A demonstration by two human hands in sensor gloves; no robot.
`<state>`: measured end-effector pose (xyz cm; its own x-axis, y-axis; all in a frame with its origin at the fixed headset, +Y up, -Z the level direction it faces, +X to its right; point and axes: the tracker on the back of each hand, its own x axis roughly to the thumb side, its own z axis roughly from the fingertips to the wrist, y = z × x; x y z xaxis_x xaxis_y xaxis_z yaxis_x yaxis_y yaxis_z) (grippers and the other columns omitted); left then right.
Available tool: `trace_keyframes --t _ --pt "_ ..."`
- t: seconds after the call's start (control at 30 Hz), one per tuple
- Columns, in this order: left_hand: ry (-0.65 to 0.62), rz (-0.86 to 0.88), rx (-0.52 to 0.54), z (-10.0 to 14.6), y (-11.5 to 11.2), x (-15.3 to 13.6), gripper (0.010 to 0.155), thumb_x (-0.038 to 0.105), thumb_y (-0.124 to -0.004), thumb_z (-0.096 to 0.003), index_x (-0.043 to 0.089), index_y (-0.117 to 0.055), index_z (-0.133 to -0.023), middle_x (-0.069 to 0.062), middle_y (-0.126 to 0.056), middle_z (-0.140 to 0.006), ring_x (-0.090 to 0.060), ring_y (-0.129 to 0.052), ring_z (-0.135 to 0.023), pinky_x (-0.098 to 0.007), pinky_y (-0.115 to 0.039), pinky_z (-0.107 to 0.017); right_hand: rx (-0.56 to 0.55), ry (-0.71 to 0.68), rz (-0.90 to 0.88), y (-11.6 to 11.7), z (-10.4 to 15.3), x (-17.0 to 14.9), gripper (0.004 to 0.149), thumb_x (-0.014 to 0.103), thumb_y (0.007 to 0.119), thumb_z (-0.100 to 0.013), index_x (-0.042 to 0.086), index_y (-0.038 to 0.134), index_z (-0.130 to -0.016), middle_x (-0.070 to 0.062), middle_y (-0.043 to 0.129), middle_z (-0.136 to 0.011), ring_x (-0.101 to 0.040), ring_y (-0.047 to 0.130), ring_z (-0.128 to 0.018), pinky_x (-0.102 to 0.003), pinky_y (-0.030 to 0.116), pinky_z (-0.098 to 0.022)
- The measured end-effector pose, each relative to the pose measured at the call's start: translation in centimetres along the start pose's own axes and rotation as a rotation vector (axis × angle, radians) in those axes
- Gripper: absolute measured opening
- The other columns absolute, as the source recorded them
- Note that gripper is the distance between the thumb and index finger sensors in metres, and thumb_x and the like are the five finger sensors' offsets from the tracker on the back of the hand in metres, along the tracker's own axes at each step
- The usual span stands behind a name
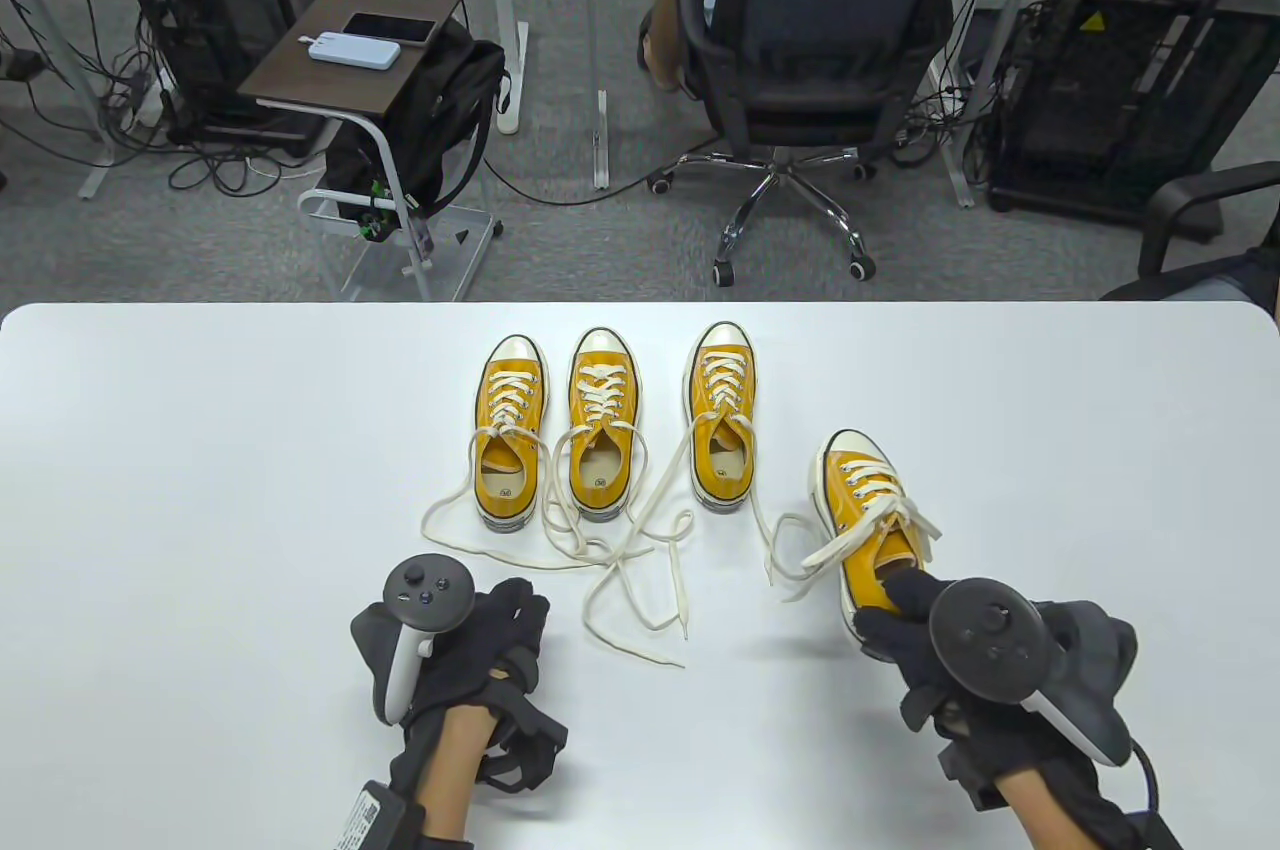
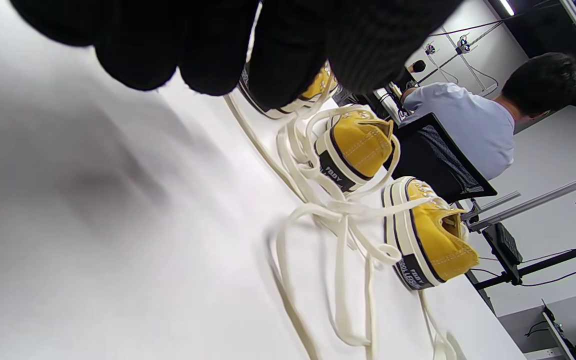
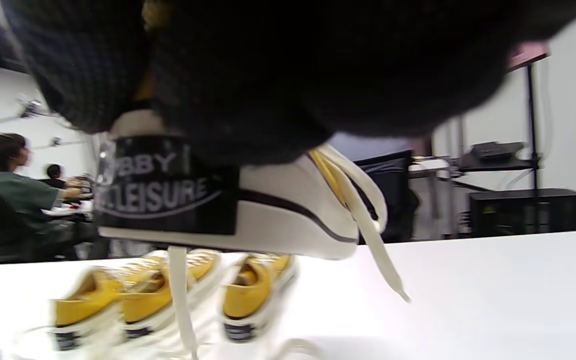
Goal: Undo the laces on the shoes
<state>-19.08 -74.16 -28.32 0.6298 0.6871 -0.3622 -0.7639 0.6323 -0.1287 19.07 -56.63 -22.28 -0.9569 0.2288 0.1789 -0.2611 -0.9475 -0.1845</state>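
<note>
Left hand: your left hand (image 1: 455,630) rests on the white table (image 1: 200,490), fingers curled and holding nothing that shows; how tightly it is curled I cannot tell.
Loose laces: the loose laces (image 1: 620,570) lie just ahead of that hand and to its right; soft and limp, they will likely drag and tangle.
Row of three shoes: the three shoes (image 1: 600,430) stand ahead of your left hand, well to the left of your right, laces already slack.
Held shoe: your right hand (image 1: 930,635) grips the fourth shoe (image 1: 870,510) by its heel, lifted off the table.
Handling: probably light, with a stiff rubber sole and soft canvas upper; hold the heel.
Its laces: the fourth shoe's laces (image 1: 860,530) hang ahead-left of your right hand; pull an end, not the crossings.
</note>
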Motion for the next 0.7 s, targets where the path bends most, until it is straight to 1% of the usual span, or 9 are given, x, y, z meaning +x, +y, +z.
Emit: trace_keyframes --t 0.1,0.17,0.3,0.47,0.7 --pt "-0.004 0.004 -0.001 0.0 0.0 0.0 0.06 0.047 -0.069 -0.0518 0.021 -0.074 -0.106 -0.022 -0.07 -0.106 -0.051 -0.075 -0.085 -0.058 -0.07 -0.057 0.035 -0.058 -0.002 0.4 0.4 2.4 0.046 0.055 0.086 -0.038 0.02 0.096 -0.065 -0.005 0.103 -0.025 -0.025 0.098 -0.014 -0.042 0.083 -0.014" --pt "-0.007 0.008 -0.001 0.0 0.1 0.0 0.06 0.047 -0.069 -0.0519 0.021 -0.074 -0.106 -0.022 -0.069 -0.106 -0.051 -0.075 -0.085 -0.058 -0.07 -0.057 0.063 -0.088 0.0 1.2 0.4 3.8 0.045 0.055 0.086 -0.038 0.02 0.096 -0.065 -0.005 0.103 -0.025 -0.024 0.098 -0.014 -0.041 0.083 -0.014" --pt "-0.016 0.021 0.001 0.0 0.2 -0.1 0.06 0.047 -0.069 -0.0518 0.021 -0.074 -0.106 -0.022 -0.07 -0.106 -0.051 -0.075 -0.085 -0.058 -0.07 -0.057 0.12 -0.132 0.012 3.5 0.1 6.1 0.046 0.055 0.086 -0.038 0.02 0.096 -0.065 -0.005 0.103 -0.025 -0.024 0.098 -0.014 -0.041 0.083 -0.014" --pt "-0.019 0.03 0.0 0.0 0.4 -0.1 0.06 0.047 -0.069 -0.0519 0.021 -0.074 -0.106 -0.022 -0.069 -0.106 -0.051 -0.074 -0.085 -0.058 -0.07 -0.057 0.174 -0.145 0.023 6.4 -0.4 7.2 0.046 0.055 0.085 -0.038 0.02 0.097 -0.064 -0.005 0.103 -0.024 -0.024 0.098 -0.013 -0.041 0.083 -0.013" --pt "-0.023 0.029 -0.003 0.0 0.4 -0.1 0.06 0.047 -0.069 -0.0519 0.021 -0.074 -0.106 -0.022 -0.069 -0.106 -0.051 -0.075 -0.085 -0.058 -0.07 -0.057 0.221 -0.131 0.045 9.4 -0.7 7.1 0.046 0.055 0.085 -0.038 0.019 0.097 -0.065 -0.005 0.103 -0.024 -0.024 0.099 -0.013 -0.041 0.084 -0.013"
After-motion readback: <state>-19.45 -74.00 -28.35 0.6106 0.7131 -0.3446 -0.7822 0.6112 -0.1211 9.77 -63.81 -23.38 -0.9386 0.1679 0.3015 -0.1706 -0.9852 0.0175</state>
